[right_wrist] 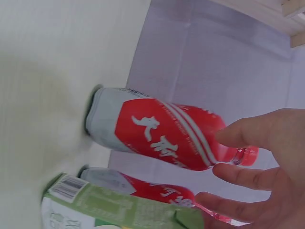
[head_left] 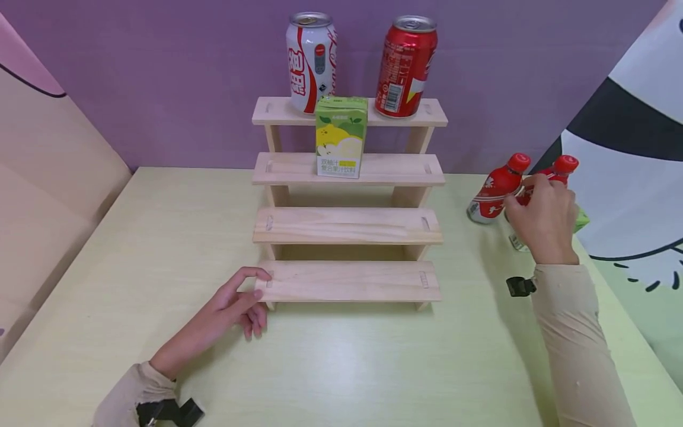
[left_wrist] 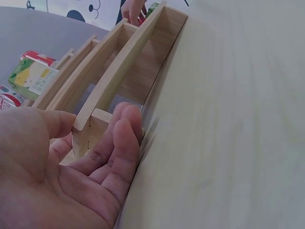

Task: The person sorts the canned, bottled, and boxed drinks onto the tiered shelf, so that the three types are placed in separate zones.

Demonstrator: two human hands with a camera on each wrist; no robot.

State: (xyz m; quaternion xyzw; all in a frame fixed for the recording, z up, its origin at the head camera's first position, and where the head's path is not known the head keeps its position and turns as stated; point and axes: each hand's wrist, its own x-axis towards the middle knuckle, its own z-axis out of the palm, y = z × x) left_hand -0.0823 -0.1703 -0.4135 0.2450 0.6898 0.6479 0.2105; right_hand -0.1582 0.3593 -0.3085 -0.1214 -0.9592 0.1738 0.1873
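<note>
A four-step wooden display stand (head_left: pixel 347 281) stands in the middle of the table. My left hand (head_left: pixel 235 305) holds the left end of its lowest step, thumb and index finger at the corner (left_wrist: pixel 82 125). My right hand (head_left: pixel 549 222) is at two red-capped drink bottles on the right. In the right wrist view, its thumb and spread fingers lie around the upper part of the nearer red bottle (right_wrist: pixel 157 129); firm contact cannot be told. The second bottle (right_wrist: pixel 157 188) and a green juice carton (right_wrist: pixel 114 205) are beside it, mostly hidden by the hand in the head view.
On the top step stand a white can (head_left: pixel 312 65) and a red can (head_left: pixel 407 68). A green-and-yellow juice carton (head_left: pixel 341 139) stands on the step below. A purple backdrop (head_left: pixel 203 89) rises behind the table, with printed panels at both sides.
</note>
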